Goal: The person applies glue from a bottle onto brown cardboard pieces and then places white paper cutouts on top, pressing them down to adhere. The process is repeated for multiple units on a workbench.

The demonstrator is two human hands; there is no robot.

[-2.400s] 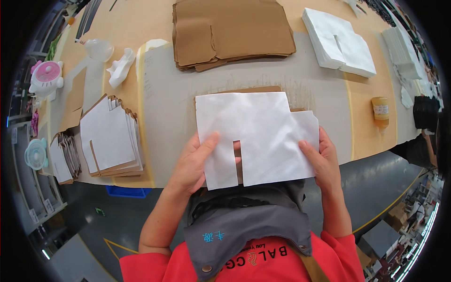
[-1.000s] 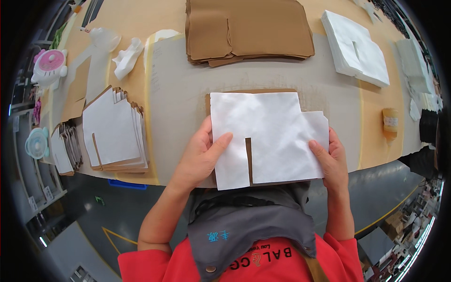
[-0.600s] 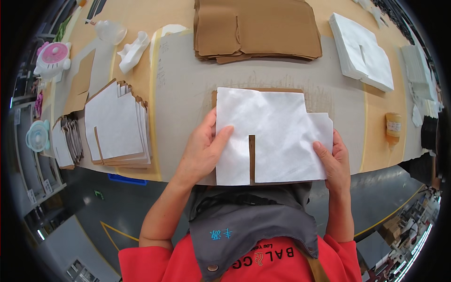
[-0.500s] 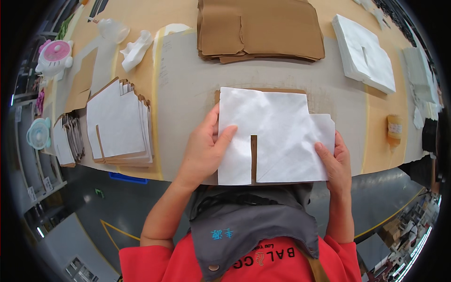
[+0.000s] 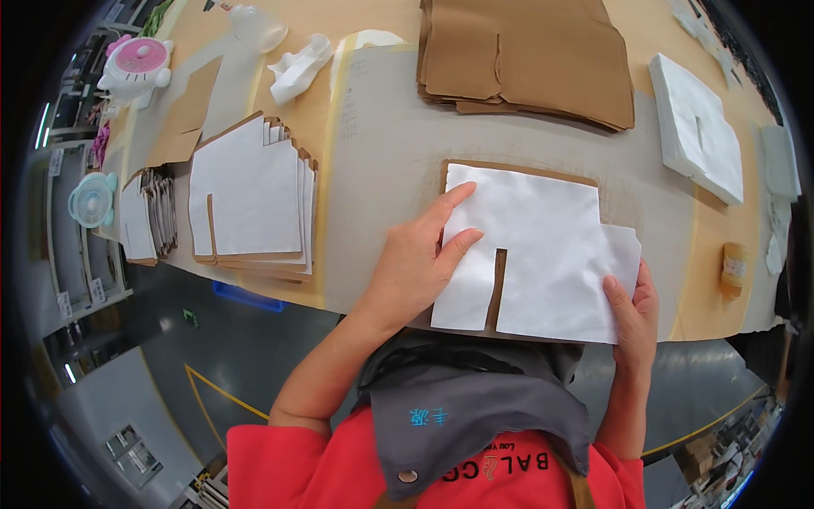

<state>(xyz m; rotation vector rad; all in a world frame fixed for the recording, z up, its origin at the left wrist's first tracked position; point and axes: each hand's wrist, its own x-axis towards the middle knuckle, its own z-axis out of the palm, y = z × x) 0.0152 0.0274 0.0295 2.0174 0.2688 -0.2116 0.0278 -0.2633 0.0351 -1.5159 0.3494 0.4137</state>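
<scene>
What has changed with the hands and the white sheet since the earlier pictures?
The left hand has brought its index finger over the left edge onto the white sheet. At first, fingers showed through the slit; now brown sheet shows there. The view shifted left. The right hand still grips the right edge; the brown stack stayed put.

Left hand [image 5: 420,263]: fingers formerly behind the 9 o'clock edge of the white sheet [image 5: 551,263]; index fingertip now on top, between 10 and 11. In its 7 o'clock slot [image 5: 500,265], fingers first showed; brown piece [image 5: 495,297] now. Brown stack [image 5: 551,64]: 12 o'clock in view formerly, now 1.
</scene>
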